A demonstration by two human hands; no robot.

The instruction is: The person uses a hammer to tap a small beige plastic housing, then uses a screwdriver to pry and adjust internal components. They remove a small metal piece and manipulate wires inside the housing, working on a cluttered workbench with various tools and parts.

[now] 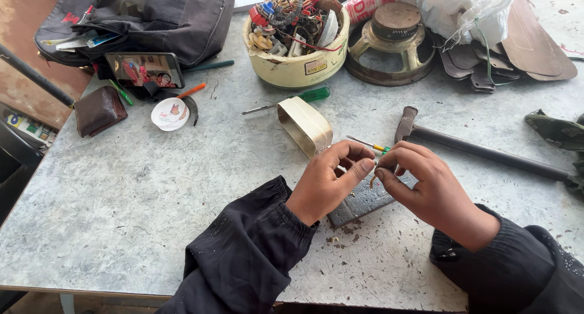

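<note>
Both hands meet above a dark metal block (359, 203) on the grey table (152, 192). The left hand (328, 180) and right hand (426, 186) pinch their fingertips together on one tiny part (373, 171), too small to identify. Behind them lies a cream oval band (304, 125). Farther back, a cream tub (298, 61) brims with tangled wires and small parts.

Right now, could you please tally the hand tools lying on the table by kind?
Hammers: 1
Green-handled screwdrivers: 1
Small screwdrivers with a yellow and green handle: 1
Total: 3
</note>
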